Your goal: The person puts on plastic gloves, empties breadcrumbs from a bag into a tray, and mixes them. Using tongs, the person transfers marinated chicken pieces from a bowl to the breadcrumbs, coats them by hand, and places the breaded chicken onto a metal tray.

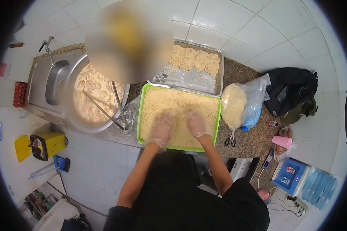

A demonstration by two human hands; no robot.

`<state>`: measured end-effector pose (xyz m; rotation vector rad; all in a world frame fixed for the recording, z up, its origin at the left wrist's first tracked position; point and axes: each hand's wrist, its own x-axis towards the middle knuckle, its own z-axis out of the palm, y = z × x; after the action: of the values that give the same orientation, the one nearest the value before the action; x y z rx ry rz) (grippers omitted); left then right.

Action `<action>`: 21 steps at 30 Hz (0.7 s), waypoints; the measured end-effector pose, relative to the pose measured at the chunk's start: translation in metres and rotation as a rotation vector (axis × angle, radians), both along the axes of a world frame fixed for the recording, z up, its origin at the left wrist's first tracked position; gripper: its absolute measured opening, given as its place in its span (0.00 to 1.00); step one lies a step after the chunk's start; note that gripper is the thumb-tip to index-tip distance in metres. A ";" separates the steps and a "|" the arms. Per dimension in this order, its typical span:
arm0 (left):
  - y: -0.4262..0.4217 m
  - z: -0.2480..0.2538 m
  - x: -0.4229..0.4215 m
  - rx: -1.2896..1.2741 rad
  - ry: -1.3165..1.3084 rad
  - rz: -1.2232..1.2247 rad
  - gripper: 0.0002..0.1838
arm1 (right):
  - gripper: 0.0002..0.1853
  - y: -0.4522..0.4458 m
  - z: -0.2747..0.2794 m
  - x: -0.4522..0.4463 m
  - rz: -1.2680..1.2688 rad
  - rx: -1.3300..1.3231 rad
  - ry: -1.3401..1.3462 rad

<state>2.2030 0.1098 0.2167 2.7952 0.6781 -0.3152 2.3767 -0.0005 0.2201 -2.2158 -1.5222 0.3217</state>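
Note:
A green-rimmed tray (218, 127) full of pale crumbs lies on the counter before me. In a clear plastic glove, my left hand (162, 126) rests on the crumbs left of the tray's middle. My right hand (196, 123), gloved too, is on the crumbs to the right, apart from the other. The fingertips of both are blurred or sunk in crumbs, so I cannot make out their fingers or anything held. Behind, a metal tray (221, 82) holds several coated pieces (201, 60). At the left a big metal bowl (79, 122) contains pieces in pale liquid, with tongs (119, 106) over its edge.
A sink (58, 82) is at the far left. Right of the green tray are a bag of crumbs (233, 103), scissors (230, 139), a black bag (291, 86) and a pink cup (281, 141). A blurred round patch (129, 42) hides part of the back.

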 end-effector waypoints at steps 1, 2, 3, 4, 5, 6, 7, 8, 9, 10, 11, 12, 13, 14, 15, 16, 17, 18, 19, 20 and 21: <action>0.001 0.001 -0.008 -0.042 -0.051 0.038 0.27 | 0.15 -0.003 0.004 -0.001 -0.045 0.025 -0.014; 0.007 0.005 -0.019 -0.085 -0.103 0.075 0.26 | 0.16 -0.003 0.008 0.001 -0.090 0.049 -0.030; 0.008 0.011 -0.022 -0.129 -0.160 0.116 0.25 | 0.18 -0.003 0.010 0.005 -0.131 0.073 -0.051; 0.006 0.016 -0.020 -0.146 -0.324 0.214 0.21 | 0.16 0.005 0.006 0.003 -0.096 -0.039 -0.078; 0.002 0.023 -0.018 -0.154 -0.492 0.315 0.18 | 0.13 0.017 -0.002 -0.005 -0.057 -0.143 -0.108; 0.001 0.029 -0.018 -0.167 -0.656 0.413 0.15 | 0.12 0.026 -0.013 -0.009 -0.020 -0.253 -0.134; 0.001 0.034 -0.017 -0.154 -0.639 0.419 0.13 | 0.10 0.025 -0.028 0.000 0.014 -0.180 -0.153; 0.004 0.040 -0.015 -0.137 -0.626 0.424 0.11 | 0.10 0.023 -0.044 0.013 0.047 -0.103 -0.172; 0.008 0.042 -0.013 -0.118 -0.614 0.431 0.10 | 0.10 0.024 -0.039 0.023 0.083 -0.024 -0.193; 0.010 0.041 -0.010 -0.154 -0.661 0.499 0.08 | 0.13 0.017 -0.033 0.030 0.009 0.006 0.009; 0.010 0.035 -0.007 -0.189 -0.710 0.571 0.06 | 0.15 0.012 -0.001 0.036 -0.060 0.033 0.209; 0.011 0.033 -0.002 -0.227 -0.760 0.646 0.06 | 0.18 0.009 0.018 0.041 -0.126 0.054 0.410; 0.011 0.036 0.002 -0.210 -0.713 0.670 0.07 | 0.19 0.004 0.019 0.047 -0.109 -0.017 0.432; 0.012 0.043 0.008 -0.196 -0.665 0.695 0.09 | 0.20 -0.002 0.020 0.053 -0.092 -0.090 0.453; 0.014 0.047 0.012 -0.178 -0.618 0.716 0.11 | 0.21 -0.002 0.024 0.054 -0.076 -0.159 0.473; 0.016 0.046 0.016 -0.125 -0.531 0.734 0.13 | 0.20 -0.001 0.027 0.054 -0.086 -0.166 0.450; 0.017 0.044 0.018 -0.076 -0.439 0.750 0.14 | 0.19 -0.002 0.038 0.049 -0.098 -0.175 0.431; 0.015 0.043 0.018 -0.030 -0.344 0.763 0.16 | 0.18 -0.003 0.044 0.045 -0.113 -0.185 0.413; 0.013 0.042 0.015 -0.088 -0.449 0.783 0.15 | 0.18 -0.001 0.041 0.043 -0.125 -0.157 0.523; 0.012 0.044 0.009 -0.146 -0.552 0.797 0.15 | 0.18 0.001 0.037 0.037 -0.141 -0.131 0.637; 0.012 0.045 0.004 -0.203 -0.652 0.806 0.14 | 0.18 0.003 0.031 0.030 -0.161 -0.102 0.754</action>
<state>2.2069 0.1222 0.2614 2.0047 1.3721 0.6057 2.4070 0.0024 0.2511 -1.9257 -0.9244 1.0549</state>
